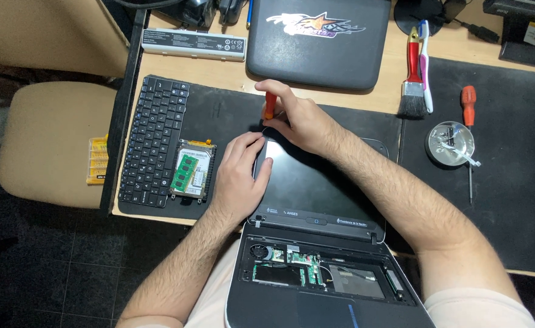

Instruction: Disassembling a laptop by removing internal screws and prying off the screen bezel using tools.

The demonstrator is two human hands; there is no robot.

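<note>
— While the left hand (238,176) lay flat, fingers spread, on the near-left edge of the laptop screen (307,179), what did the right hand hold?

— The right hand (298,121) was closed around a small orange-handled screwdriver (270,104), held upright at the screen's far-left corner, tip hidden behind the fingers.

— And where was the laptop?

— Opened flat across the black mat (219,109), its base (322,273) stripped of keys, circuit board showing. The detached keyboard (154,141) sat well left, with a hard drive (193,170) and green memory stick (186,172) just beside it.
</note>
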